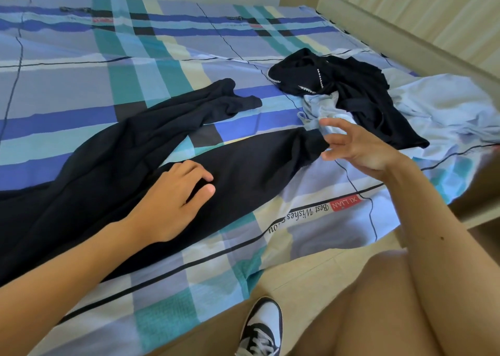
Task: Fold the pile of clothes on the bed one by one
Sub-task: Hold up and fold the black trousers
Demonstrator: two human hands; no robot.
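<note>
Dark navy trousers (108, 153) lie spread across the plaid bed sheet (81, 66), their two legs pointing right and away from me. My left hand (173, 196) rests flat on the nearer leg, fingers apart, holding nothing. My right hand (354, 146) hovers open just past that leg's gathered cuff (308, 147), fingertips close to the cuff but not gripping it. Behind it lies a crumpled pile: a black garment with white beaded trim (351, 90) on top of a light blue garment (322, 107).
More pale blue cloth (443, 112) is bunched at the bed's right side. A cream headboard or wall panel (405, 23) runs along the far right. The bed's near edge drops to a tan floor, where my leg and a black-and-white sneaker (262, 328) show.
</note>
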